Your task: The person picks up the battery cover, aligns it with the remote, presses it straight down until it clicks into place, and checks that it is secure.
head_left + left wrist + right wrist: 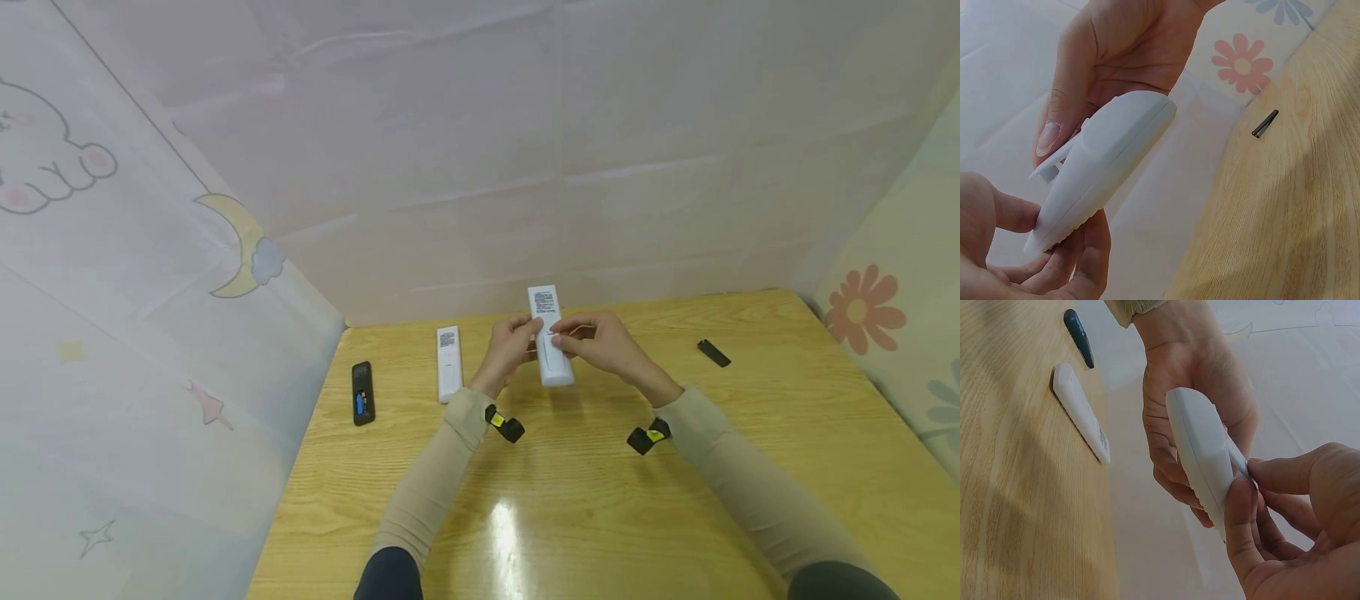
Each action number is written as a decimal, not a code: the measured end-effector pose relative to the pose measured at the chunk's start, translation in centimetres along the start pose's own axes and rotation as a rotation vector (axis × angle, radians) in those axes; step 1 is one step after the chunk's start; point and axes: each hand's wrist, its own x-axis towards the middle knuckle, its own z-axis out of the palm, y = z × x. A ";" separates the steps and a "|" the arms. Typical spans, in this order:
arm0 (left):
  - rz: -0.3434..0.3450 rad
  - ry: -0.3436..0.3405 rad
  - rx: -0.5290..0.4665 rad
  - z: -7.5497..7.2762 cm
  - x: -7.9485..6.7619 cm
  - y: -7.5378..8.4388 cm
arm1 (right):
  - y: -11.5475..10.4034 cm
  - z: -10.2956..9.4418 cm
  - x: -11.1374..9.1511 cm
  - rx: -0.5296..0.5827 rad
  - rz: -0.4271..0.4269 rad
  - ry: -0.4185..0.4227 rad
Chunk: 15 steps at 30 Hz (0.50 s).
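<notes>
A white remote control (544, 307) is held above the table, its labelled back facing up and toward the head camera. My left hand (506, 350) grips it by the side, thumb on the back edge and fingers underneath, as the left wrist view shows. On its other side, my right hand (609, 346) pinches the end of the white battery cover (1236, 456) between thumb and fingers. That end is tilted up off the remote's back, leaving a wedge-shaped gap in both wrist views. The inside of the battery compartment is hidden.
Left of my hands, a second white remote (449, 371) lies back up on the wooden table (585, 517). Farther left is a black remote (362, 375), its battery compartment uncovered with a blue battery (361, 403) showing. A small black battery cover (713, 352) lies at the right.
</notes>
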 end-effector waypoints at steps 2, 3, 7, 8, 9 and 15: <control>0.000 0.000 0.002 0.0 0.0 0.0 | 0.0 0.0 0.0 0.002 0.006 0.007; -0.001 0.001 0.004 0.0 0.0 0.0 | 0.0 0.0 0.0 0.000 0.002 0.007; 0.002 0.002 0.011 0.1 -0.1 0.0 | 0.0 0.0 0.0 -0.002 -0.011 0.009; 0.002 0.002 0.013 0.1 0.0 0.0 | 0.0 0.0 -0.1 -0.004 -0.018 0.008; 0.003 0.002 0.013 0.1 0.0 0.0 | 0.0 0.0 -0.1 -0.007 -0.024 0.007; 0.010 0.005 0.007 0.2 -0.1 0.0 | 0.0 0.0 -0.2 -0.013 -0.045 0.006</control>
